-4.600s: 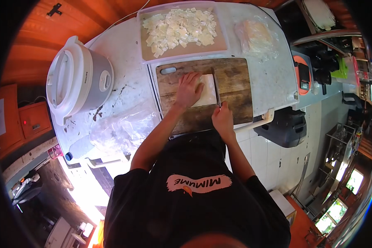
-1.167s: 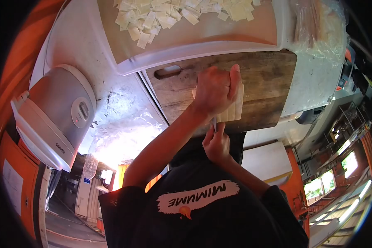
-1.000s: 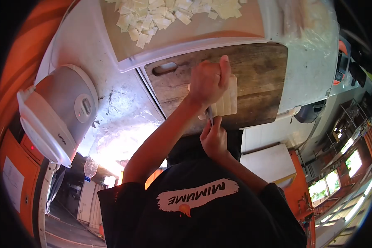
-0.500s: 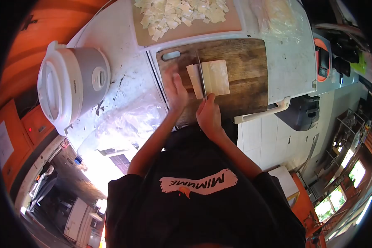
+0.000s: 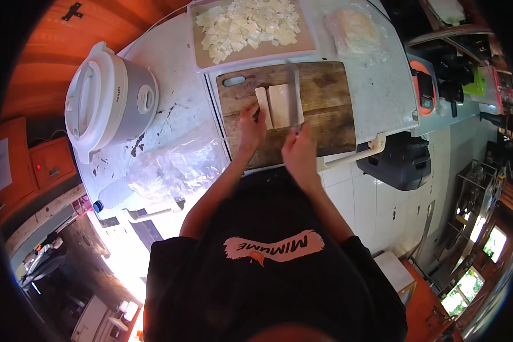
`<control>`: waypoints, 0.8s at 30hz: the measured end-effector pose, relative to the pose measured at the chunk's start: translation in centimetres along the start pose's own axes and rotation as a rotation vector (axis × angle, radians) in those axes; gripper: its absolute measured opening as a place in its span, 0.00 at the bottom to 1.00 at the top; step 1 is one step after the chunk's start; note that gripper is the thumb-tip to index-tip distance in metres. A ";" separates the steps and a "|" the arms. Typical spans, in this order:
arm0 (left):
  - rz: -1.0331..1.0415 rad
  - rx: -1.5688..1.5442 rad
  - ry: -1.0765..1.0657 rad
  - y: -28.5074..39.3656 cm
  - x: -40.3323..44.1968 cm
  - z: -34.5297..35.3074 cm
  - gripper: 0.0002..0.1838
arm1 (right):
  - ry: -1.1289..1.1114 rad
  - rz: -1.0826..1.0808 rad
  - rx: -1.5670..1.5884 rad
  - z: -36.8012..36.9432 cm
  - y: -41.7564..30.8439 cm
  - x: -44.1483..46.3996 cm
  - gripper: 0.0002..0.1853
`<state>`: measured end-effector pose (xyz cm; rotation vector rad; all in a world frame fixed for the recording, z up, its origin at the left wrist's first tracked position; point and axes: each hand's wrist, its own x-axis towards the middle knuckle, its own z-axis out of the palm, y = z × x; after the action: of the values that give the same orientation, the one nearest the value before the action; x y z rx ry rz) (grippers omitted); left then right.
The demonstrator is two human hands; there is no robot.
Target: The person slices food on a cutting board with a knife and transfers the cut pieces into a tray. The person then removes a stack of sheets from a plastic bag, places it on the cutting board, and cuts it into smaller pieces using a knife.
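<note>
A stack of pale dough sheets (image 5: pixel 279 105) lies on the wooden cutting board (image 5: pixel 330 114). Along its left side is a narrow cut dough strip (image 5: pixel 264 105), with a thin gap between the two. My left hand (image 5: pixel 252 131) is at the lower left of this strip, its curled fingers against the edge. In my right hand (image 5: pixel 300 151) is the handle of a knife, gripped closed. The knife's blade (image 5: pixel 292 94), blurred, points away from me over the right part of the stack.
Beyond the board stands a tray (image 5: pixel 256 56) heaped with cut pale pieces (image 5: pixel 248 25). A plastic-wrapped pale bundle (image 5: pixel 356 34) lies at the far right. On the left are a rice cooker (image 5: pixel 114 100) and a clear plastic bag (image 5: pixel 179 168).
My left hand has come in to the cut strip from the left of it. The knife has shifted right across the stack, away from the strip. The camera view has moved slightly.
</note>
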<state>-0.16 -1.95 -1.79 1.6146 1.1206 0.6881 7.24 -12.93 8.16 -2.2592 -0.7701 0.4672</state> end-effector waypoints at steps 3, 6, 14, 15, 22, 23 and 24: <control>0.037 0.063 -0.011 -0.2 0.0 0.2 0.14 | -0.009 0.098 -0.122 -1.8 3.7 2.1 0.08; 0.087 0.115 0.061 -0.2 0.6 0.7 0.12 | -0.079 0.085 -0.265 -1.6 8.0 3.2 0.11; 0.107 0.259 0.004 0.8 0.1 2.4 0.19 | -0.097 -0.024 -0.228 0.8 6.6 2.7 0.11; 0.113 0.256 0.014 0.9 0.0 2.4 0.19 | -0.096 0.007 -0.216 0.7 6.3 2.6 0.11; 0.133 0.232 0.014 0.4 0.0 2.2 0.19 | -0.064 0.000 -0.180 0.9 7.0 2.8 0.10; 0.139 0.221 -0.027 0.1 0.3 2.0 0.19 | -0.052 -0.005 -0.178 0.8 7.0 2.9 0.10; 0.153 0.219 -0.030 -0.2 0.9 1.6 0.19 | -0.034 0.005 -0.169 0.6 7.2 2.9 0.11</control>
<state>1.54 -1.76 -2.64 1.9055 1.0885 0.6549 11.90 -14.97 2.32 -2.4152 -0.8489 0.4591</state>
